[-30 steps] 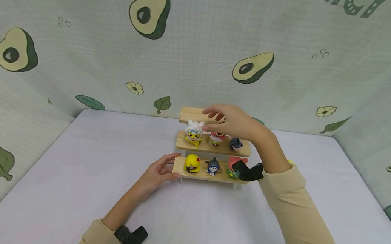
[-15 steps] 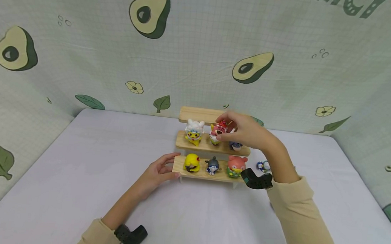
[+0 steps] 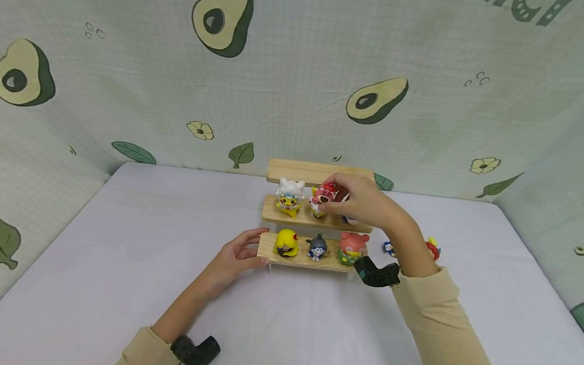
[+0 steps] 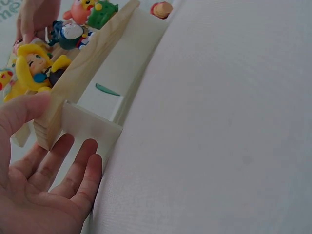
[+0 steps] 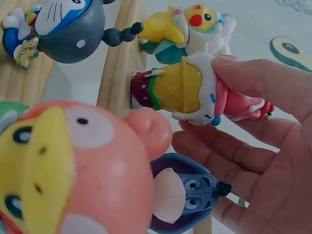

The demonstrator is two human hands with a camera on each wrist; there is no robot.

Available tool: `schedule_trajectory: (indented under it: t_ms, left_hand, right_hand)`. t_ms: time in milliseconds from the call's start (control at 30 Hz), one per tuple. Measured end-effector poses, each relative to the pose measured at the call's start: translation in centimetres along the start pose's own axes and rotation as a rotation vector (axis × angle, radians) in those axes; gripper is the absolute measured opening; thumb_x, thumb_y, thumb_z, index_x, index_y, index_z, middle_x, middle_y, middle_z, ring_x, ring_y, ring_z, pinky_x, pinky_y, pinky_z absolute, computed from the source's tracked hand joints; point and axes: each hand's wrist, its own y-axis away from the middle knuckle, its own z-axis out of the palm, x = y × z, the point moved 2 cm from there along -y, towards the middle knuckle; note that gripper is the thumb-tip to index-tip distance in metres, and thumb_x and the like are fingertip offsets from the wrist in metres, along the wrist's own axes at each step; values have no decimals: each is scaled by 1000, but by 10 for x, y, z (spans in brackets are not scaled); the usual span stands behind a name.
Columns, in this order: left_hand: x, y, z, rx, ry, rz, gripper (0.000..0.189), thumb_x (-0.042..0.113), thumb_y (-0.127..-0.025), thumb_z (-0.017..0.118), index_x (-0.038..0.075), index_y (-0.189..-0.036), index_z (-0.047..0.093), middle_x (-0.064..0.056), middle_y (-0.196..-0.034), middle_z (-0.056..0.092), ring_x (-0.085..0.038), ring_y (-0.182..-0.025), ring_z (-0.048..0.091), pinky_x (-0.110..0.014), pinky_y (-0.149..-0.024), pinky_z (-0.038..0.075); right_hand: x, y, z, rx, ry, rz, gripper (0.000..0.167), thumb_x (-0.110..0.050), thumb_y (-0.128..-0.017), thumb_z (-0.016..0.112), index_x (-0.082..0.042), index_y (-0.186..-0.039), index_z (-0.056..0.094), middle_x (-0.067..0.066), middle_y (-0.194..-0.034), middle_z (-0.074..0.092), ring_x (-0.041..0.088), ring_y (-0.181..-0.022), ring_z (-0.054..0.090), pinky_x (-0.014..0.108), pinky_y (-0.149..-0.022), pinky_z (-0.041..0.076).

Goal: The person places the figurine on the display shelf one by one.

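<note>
A three-tier wooden display stand [image 3: 267,247] stands mid-table. My left hand [image 3: 236,258] holds its lowest tier by the left end; in the left wrist view the thumb rests on the board's end, the fingers beside the white leg. My right hand [image 3: 364,199] pinches a pink bear figurine in an ice-cream cone [image 5: 195,90], upright at the middle tier's centre. To its left is a yellow figurine in a white hood [image 3: 290,196]. A blue donkey figurine [image 5: 187,197] lies to its right, mostly hidden by my right hand in the head view.
The lowest tier carries a yellow-haired figurine [image 3: 286,243], a dark-hooded one [image 3: 317,247] and a pink one in green [image 3: 352,246]. Right of the stand are a blue-white figurine [image 3: 389,247] and a red-yellow one [image 3: 433,249], partly behind my forearm. A patterned cloth backdrop [image 3: 298,92] rises behind.
My right hand has come down from above the middle tier and taken hold of the bear figurine, which has since shifted slightly left. The left hand has stayed in place.
</note>
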Motion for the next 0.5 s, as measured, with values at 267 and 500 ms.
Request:
schedule_trajectory:
  t_ms: [267, 500]
  left_hand:
    - [0, 0, 0, 4, -7, -14, 65, 14, -83, 68, 17, -140, 38, -13, -135, 44, -16, -104, 59, -22, -84, 47]
    - [0, -1, 0, -1, -14, -8, 65, 13, -84, 68, 15, -141, 37, -14, -136, 44, -16, -103, 60, -22, -85, 47]
  right_hand:
    - [0, 2, 1, -7, 17, 32, 40, -29, -85, 68, -7, -115, 56, 8, -95, 63, 20, -87, 56, 30, -72, 45]
    - [0, 3, 2, 1, -1, 36, 39, -28, -86, 66, -8, -117, 55, 7, -95, 61, 21, -86, 54, 29, -71, 45]
